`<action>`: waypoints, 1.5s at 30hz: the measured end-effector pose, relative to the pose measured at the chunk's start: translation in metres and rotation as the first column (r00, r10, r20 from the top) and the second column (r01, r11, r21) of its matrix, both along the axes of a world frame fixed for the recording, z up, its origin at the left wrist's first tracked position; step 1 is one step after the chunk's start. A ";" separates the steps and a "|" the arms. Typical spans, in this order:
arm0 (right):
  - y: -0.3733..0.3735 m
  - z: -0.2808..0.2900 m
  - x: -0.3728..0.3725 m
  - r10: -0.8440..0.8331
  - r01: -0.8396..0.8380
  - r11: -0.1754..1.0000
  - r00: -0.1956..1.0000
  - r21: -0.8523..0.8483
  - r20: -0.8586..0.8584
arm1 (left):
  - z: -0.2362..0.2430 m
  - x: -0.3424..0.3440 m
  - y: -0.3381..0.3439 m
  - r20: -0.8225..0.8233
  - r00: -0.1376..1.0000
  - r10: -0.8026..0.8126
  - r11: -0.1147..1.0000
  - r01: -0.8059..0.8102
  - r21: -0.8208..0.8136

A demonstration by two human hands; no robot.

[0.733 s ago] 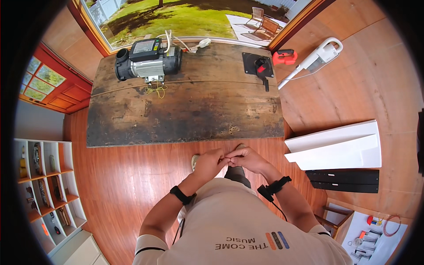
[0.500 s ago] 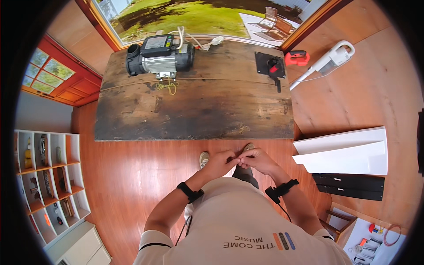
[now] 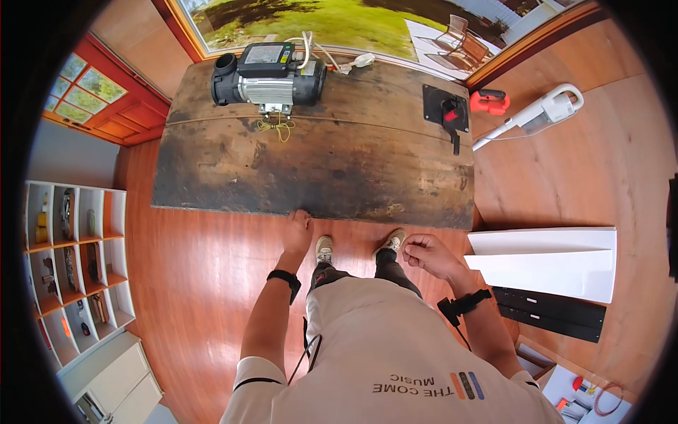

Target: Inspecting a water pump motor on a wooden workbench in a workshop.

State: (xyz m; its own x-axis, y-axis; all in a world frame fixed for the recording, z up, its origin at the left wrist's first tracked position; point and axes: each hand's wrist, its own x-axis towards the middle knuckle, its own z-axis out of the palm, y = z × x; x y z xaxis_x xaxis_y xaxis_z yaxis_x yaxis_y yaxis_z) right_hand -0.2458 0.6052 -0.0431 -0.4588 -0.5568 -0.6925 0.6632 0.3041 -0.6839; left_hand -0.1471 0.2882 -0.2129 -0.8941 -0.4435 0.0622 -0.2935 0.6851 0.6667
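My left hand (image 3: pixel 299 225) is at the near edge of the dark wooden table (image 3: pixel 311 169), its fingers curled in. Whether it touches the edge, and what it holds, I cannot make out. Lower and to the right, in front of my body, my right hand (image 3: pixel 428 254) has its thumb and fingers pinched together; anything between them is too small to see. At the table's far left lies an electric water pump (image 3: pixel 268 81) with a black housing and ribbed metal motor. A thin yellow-green wire (image 3: pixel 277 127) hangs loosely from its base.
At the table's right stands a black plate-mounted clamp (image 3: pixel 447 109). Beyond it are a red tool (image 3: pixel 489 102) and a white stick vacuum (image 3: pixel 540 113). White panels (image 3: pixel 544 261) lean at the right. A cubby shelf (image 3: pixel 81 261) stands left, with a window (image 3: pixel 318 28) behind the table.
My hands, earlier together at the fingertips, are now apart. The left moved forward and left to the table edge; the right moved slightly right. The view has shifted slightly.
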 end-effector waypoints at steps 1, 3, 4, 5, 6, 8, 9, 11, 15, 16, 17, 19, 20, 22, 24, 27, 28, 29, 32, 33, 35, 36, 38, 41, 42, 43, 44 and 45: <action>0.001 0.002 -0.003 -0.006 0.006 1.000 1.000 -0.006 0.014 | -0.002 -0.001 -0.001 0.036 0.999 0.004 1.000 -0.004 0.004; 0.002 0.010 -0.011 -0.015 0.015 1.000 0.999 -0.014 0.038 | -0.003 -0.005 0.000 0.103 0.995 0.015 1.000 -0.017 0.017; 0.003 0.012 -0.016 0.001 -0.001 1.000 0.999 -0.005 0.032 | -0.004 -0.008 0.002 0.129 0.991 0.021 1.000 -0.023 0.014; 0.004 0.013 -0.020 0.015 -0.015 1.000 1.000 -0.003 0.027 | -0.004 -0.010 0.001 0.156 0.987 0.026 1.000 -0.027 0.006; 0.004 0.015 -0.023 0.029 -0.029 1.000 0.999 0.000 0.022 | -0.005 -0.011 0.001 0.183 0.983 0.031 1.000 -0.031 -0.002; 0.002 0.020 -0.029 0.040 -0.041 0.999 0.999 0.036 0.010 | -0.008 -0.014 0.000 0.178 0.983 0.033 0.999 -0.029 -0.027; 0.002 0.021 -0.032 0.045 -0.046 0.998 0.999 0.052 0.005 | -0.009 -0.014 -0.001 0.176 0.984 0.034 0.999 -0.028 -0.041; 0.004 0.019 -0.038 0.077 -0.076 0.996 0.997 0.048 -0.002 | -0.010 -0.015 -0.001 0.199 0.979 0.033 0.998 -0.022 -0.057; 0.009 0.017 -0.047 0.116 -0.115 0.992 0.993 0.055 -0.016 | -0.010 -0.019 0.001 0.251 0.967 0.052 0.995 -0.029 -0.095; 0.010 0.017 -0.048 0.116 -0.116 0.992 0.993 0.045 -0.012 | -0.010 -0.019 0.002 0.252 0.966 0.062 0.993 -0.036 -0.109; 0.010 0.017 -0.050 0.119 -0.119 0.992 0.993 0.035 -0.009 | -0.011 -0.020 0.003 0.250 0.965 0.075 0.991 -0.045 -0.124; 0.012 0.019 -0.055 0.120 -0.119 0.992 0.993 0.043 -0.009 | -0.012 -0.022 0.006 0.258 0.959 0.118 0.986 -0.082 -0.147; 0.012 0.019 -0.056 0.117 -0.116 0.992 0.993 0.059 -0.010 | -0.014 -0.023 0.007 0.268 0.952 0.147 0.982 -0.107 -0.158; 0.012 0.020 -0.059 0.125 -0.124 0.990 0.992 0.072 -0.015 | -0.016 -0.023 0.007 0.290 0.932 0.220 0.972 -0.183 -0.149; 0.015 0.019 -0.062 0.140 -0.138 0.988 0.990 0.075 -0.024 | -0.015 -0.026 0.011 0.314 0.903 0.292 0.956 -0.273 -0.103; 0.019 0.016 -0.069 0.161 -0.161 0.986 0.987 0.043 0.001 | -0.012 -0.009 0.009 0.103 0.981 0.162 0.984 -0.153 -0.090; 0.020 0.017 -0.072 0.158 -0.158 0.986 0.987 0.058 0.000 | -0.012 -0.005 0.012 0.065 0.987 0.146 0.983 -0.138 -0.118; 0.021 0.017 -0.071 0.152 -0.152 0.986 0.988 0.074 0.003 | -0.009 0.000 0.015 0.032 0.991 0.126 0.982 -0.120 -0.146; 0.021 0.014 -0.074 0.169 -0.169 0.983 0.986 0.074 -0.004 | -0.005 0.001 0.019 0.021 0.996 0.091 0.978 -0.085 -0.192; 0.020 0.014 -0.075 0.183 -0.182 0.981 0.983 0.068 -0.009 | -0.005 0.001 0.020 0.031 0.996 0.085 0.977 -0.078 -0.200; 0.018 0.015 -0.076 0.196 -0.195 0.978 0.981 0.077 0.000 | -0.006 0.001 0.020 0.059 0.997 0.052 0.975 -0.039 -0.217; 0.017 0.017 -0.076 0.203 -0.202 0.976 0.979 0.082 0.003 | -0.007 0.000 0.020 0.072 0.997 0.036 0.974 -0.019 -0.224; 0.016 0.017 -0.078 0.216 -0.216 0.973 0.976 0.080 0.007 | -0.011 -0.001 0.018 0.106 0.993 0.046 0.972 -0.020 -0.236; 0.015 0.017 -0.078 0.225 -0.225 0.970 0.974 0.088 0.005 | -0.015 0.000 0.012 0.118 0.993 -0.013 0.945 0.051 -0.324; 0.015 0.016 -0.078 0.225 -0.225 0.970 0.974 0.094 0.003 | -0.014 -0.001 0.011 0.117 0.992 -0.047 0.928 0.087 -0.363; 0.015 0.017 -0.077 0.225 -0.225 0.970 0.974 0.095 0.008 | -0.013 -0.001 0.010 0.128 0.988 -0.085 0.908 0.130 -0.398; 0.015 0.018 -0.077 0.224 -0.224 0.970 0.974 0.096 0.012 | -0.011 -0.002 0.008 0.139 0.983 -0.123 0.885 0.172 -0.432; 0.015 0.018 -0.077 0.224 -0.224 0.970 0.975 0.096 0.016 | -0.008 -0.003 0.007 0.151 0.975 -0.160 0.859 0.213 -0.466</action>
State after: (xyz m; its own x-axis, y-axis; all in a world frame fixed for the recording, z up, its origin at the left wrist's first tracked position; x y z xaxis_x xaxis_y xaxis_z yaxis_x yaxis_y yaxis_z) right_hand -0.3230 0.6198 -0.0247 -0.3262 -0.5750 -0.7503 0.5742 0.5100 -0.6405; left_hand -0.1498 0.2953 -0.2209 -0.9701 -0.2076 0.1256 -0.1771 0.9597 0.2182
